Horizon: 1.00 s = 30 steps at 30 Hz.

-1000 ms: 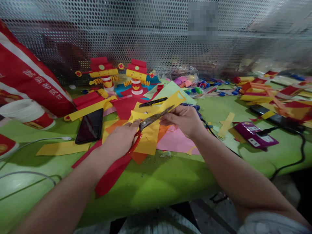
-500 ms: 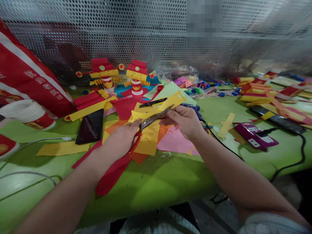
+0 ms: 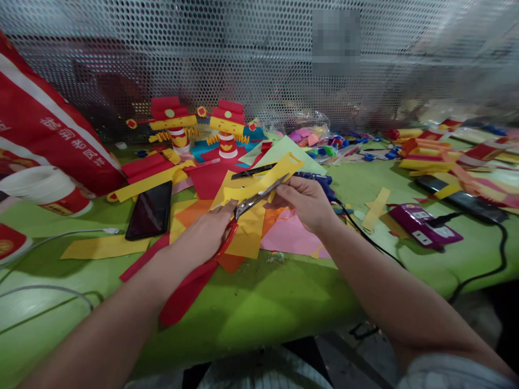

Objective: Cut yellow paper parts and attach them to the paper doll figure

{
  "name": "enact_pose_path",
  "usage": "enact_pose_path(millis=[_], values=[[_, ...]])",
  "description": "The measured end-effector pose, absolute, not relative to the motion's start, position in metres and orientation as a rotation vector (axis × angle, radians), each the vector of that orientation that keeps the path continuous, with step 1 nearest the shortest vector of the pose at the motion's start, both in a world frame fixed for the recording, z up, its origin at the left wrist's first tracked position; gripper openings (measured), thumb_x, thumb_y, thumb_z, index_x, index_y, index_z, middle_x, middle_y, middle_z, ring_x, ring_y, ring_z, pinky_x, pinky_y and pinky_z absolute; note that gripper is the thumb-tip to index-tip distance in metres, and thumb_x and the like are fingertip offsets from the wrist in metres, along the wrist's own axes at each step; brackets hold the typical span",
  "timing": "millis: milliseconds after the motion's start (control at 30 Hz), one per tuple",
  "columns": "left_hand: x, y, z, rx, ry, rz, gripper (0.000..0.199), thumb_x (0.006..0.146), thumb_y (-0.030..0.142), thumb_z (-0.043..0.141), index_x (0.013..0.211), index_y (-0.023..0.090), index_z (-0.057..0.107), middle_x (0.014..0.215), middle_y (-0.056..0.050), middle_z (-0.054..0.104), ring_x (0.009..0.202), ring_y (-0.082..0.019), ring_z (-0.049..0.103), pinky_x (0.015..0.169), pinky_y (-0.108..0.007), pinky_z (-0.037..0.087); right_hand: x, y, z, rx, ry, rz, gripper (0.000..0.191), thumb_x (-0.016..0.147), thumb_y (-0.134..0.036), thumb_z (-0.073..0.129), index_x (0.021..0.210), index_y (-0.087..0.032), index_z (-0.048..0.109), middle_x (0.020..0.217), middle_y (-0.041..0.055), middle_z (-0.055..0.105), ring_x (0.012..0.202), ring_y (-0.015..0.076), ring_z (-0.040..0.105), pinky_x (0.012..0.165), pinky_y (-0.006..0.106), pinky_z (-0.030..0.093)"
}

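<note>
My left hand (image 3: 206, 231) is closed round the red-handled scissors (image 3: 254, 201), whose metal blades point up and to the right. A yellow paper strip (image 3: 263, 183) lies along the blades. My right hand (image 3: 308, 204) pinches the strip near the blade tips, its thumb and fingers partly hiding the lower edge. Under both hands, sheets of yellow paper (image 3: 248, 237), orange and pink paper (image 3: 290, 235) overlap on the green table. A black utility knife (image 3: 253, 171) rests just behind the strip.
A phone (image 3: 149, 210) and a yellow strip lie left. Two red-and-yellow paper figures (image 3: 227, 135) stand behind, near the perforated metal wall. A paper cup (image 3: 48, 189) is at far left. At right are a purple power socket (image 3: 424, 226), its cable and a blue corded tool (image 3: 320, 181).
The yellow strip's position and tilt have changed slightly against the blades. My left hand and the scissors have shifted a little to the right; both hands keep their hold.
</note>
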State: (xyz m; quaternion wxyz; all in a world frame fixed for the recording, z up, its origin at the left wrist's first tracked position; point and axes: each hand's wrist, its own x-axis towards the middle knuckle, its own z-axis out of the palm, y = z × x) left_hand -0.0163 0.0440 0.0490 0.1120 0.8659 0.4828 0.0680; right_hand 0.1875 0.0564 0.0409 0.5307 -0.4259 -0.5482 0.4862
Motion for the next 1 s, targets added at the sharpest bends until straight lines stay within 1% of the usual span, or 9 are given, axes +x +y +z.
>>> enact_pose_path(millis=[67,133,267,500,600,733,800,900,1000], values=[[-0.015,0.044,0.049,2.489,1.407,0.175,0.037,0.085,0.01,0.029,0.117,0.014,0.046,0.113,-0.015,0.062,0.102,-0.023,0.061,0.085,-0.038,0.048,0.187,0.056,0.04,-1.038,-1.334,1.157,0.029,0.06,-0.045,0.07,0.061,-0.018,0.061,0.059,0.0007,0.065,0.055,0.0135,0.064,0.057,0.028,0.055],[-0.014,0.043,0.049,2.464,1.411,0.143,0.03,0.085,0.011,0.029,0.108,0.014,0.049,0.106,-0.014,0.063,0.097,-0.024,0.062,0.082,-0.038,0.048,0.186,0.056,0.039,-1.055,-1.356,1.155,0.026,0.061,-0.043,0.069,0.06,-0.017,0.061,0.059,0.0015,0.065,0.056,0.0144,0.065,0.056,0.027,0.054],[-0.014,0.043,0.051,2.509,1.465,0.092,0.028,0.083,0.01,0.028,0.103,0.015,0.048,0.096,-0.013,0.064,0.087,-0.026,0.063,0.073,-0.038,0.048,0.186,0.056,0.039,-1.045,-1.385,1.134,0.022,0.062,-0.038,0.066,0.062,-0.017,0.063,0.062,0.0022,0.067,0.057,0.0141,0.066,0.055,0.025,0.054],[-0.015,0.043,0.052,2.61,1.501,0.004,0.035,0.08,0.007,0.027,0.108,0.016,0.047,0.082,-0.011,0.063,0.077,-0.025,0.063,0.062,-0.031,0.043,0.187,0.057,0.038,-1.04,-1.431,1.094,0.02,0.065,-0.036,0.062,0.063,-0.017,0.063,0.063,0.002,0.067,0.056,0.0123,0.064,0.054,0.024,0.052],[-0.014,0.044,0.053,2.63,1.506,-0.007,0.036,0.08,0.005,0.027,0.109,0.015,0.046,0.082,-0.01,0.063,0.075,-0.023,0.063,0.062,-0.031,0.042,0.187,0.057,0.037,-1.044,-1.436,1.096,0.02,0.065,-0.036,0.061,0.063,-0.017,0.063,0.063,0.0018,0.066,0.055,0.0117,0.063,0.055,0.024,0.052],[-0.018,0.047,0.055,2.65,1.518,-0.03,0.033,0.08,0.005,0.028,0.105,0.014,0.05,0.085,-0.011,0.063,0.077,-0.022,0.063,0.065,-0.031,0.043,0.189,0.058,0.035,-1.025,-1.44,1.081,0.017,0.067,-0.033,0.058,0.062,-0.017,0.062,0.065,0.0015,0.065,0.054,0.0091,0.058,0.054,0.023,0.05],[-0.021,0.049,0.056,2.661,1.506,-0.018,0.036,0.081,0.005,0.028,0.108,0.014,0.049,0.085,-0.011,0.064,0.077,-0.023,0.063,0.065,-0.032,0.043,0.19,0.058,0.035,-1.018,-1.431,1.085,0.016,0.067,-0.032,0.057,0.061,-0.017,0.061,0.065,0.0017,0.065,0.054,0.009,0.057,0.053,0.023,0.049],[-0.026,0.051,0.055,2.674,1.494,-0.006,0.039,0.082,0.007,0.027,0.114,0.016,0.048,0.082,-0.011,0.064,0.075,-0.023,0.062,0.062,-0.031,0.042,0.189,0.058,0.038,-1.023,-1.425,1.084,0.015,0.065,-0.029,0.055,0.058,-0.018,0.061,0.059,0.0006,0.061,0.055,0.0098,0.058,0.053,0.022,0.047],[-0.029,0.052,0.052,2.674,1.483,-0.015,0.04,0.082,0.008,0.028,0.117,0.016,0.047,0.082,-0.012,0.064,0.075,-0.023,0.062,0.062,-0.031,0.042,0.187,0.056,0.043,-0.999,-1.428,1.068,0.013,0.063,-0.026,0.052,0.053,-0.018,0.058,0.051,-0.0017,0.055,0.055,0.0102,0.057,0.053,0.022,0.047]])
